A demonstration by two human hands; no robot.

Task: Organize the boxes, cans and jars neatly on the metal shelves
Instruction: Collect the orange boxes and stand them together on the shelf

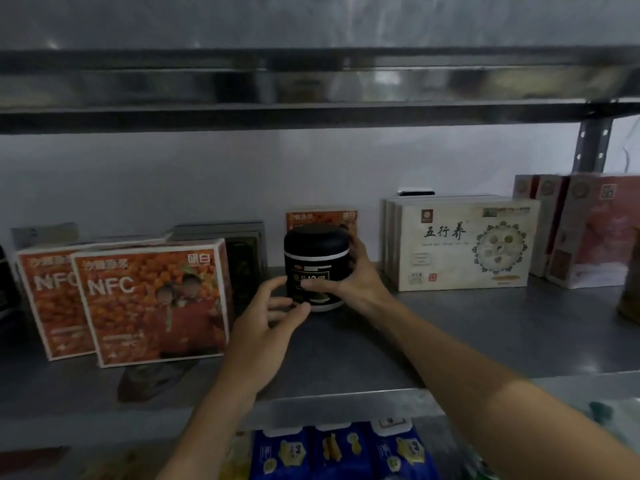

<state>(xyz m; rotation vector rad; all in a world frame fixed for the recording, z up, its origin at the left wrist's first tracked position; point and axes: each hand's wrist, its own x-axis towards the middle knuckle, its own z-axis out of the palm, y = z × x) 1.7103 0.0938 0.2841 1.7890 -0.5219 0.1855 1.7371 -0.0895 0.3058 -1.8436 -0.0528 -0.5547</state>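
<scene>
A black jar [313, 258] with a dark lid and a label stands upright near the middle of the metal shelf [450, 327]. My right hand [356, 277] grips its right side, thumb across the label and fingers behind. My left hand [266, 317] is at the jar's lower left, fingers curled and fingertips touching its base. Behind the jar stands a small orange box [322, 216]. Two orange NFC boxes [152, 303] lean at the left. White boxes [464, 244] stand to the right of the jar.
Dark flat boxes [242, 258] stand between the NFC boxes and the jar. Pink-red boxes [588, 230] stand at the far right by the shelf post [590, 143]. Another shelf [311, 112] runs overhead. Blue packets [332, 452] lie on the level below.
</scene>
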